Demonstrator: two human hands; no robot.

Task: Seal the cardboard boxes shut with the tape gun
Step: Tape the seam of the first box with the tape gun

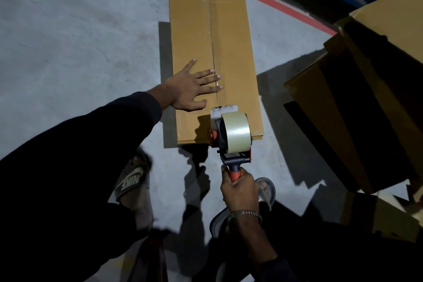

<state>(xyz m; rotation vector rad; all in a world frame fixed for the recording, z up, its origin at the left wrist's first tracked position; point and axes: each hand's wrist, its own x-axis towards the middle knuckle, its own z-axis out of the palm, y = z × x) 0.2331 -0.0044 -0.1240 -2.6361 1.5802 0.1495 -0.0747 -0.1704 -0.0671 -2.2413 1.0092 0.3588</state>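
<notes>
Long box point(194, 41) is taped at the far end only; left hand point(187, 89) presses flat, fingers spread, right hand point(240, 190) fingers clamped on tape gun point(231, 135) at the near end. Boxes on the right point(366, 98) look unsealed.

Head-worn view, looking steeply down, near floor point(68, 30)

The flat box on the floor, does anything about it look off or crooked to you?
Nothing is damaged, but the flat cardboard box is only part sealed: shiny tape covers the far stretch of its centre seam, while the near stretch shows a dark open gap. The left hand presses flat there, and the right hand holds the tape gun at the near end.
</notes>
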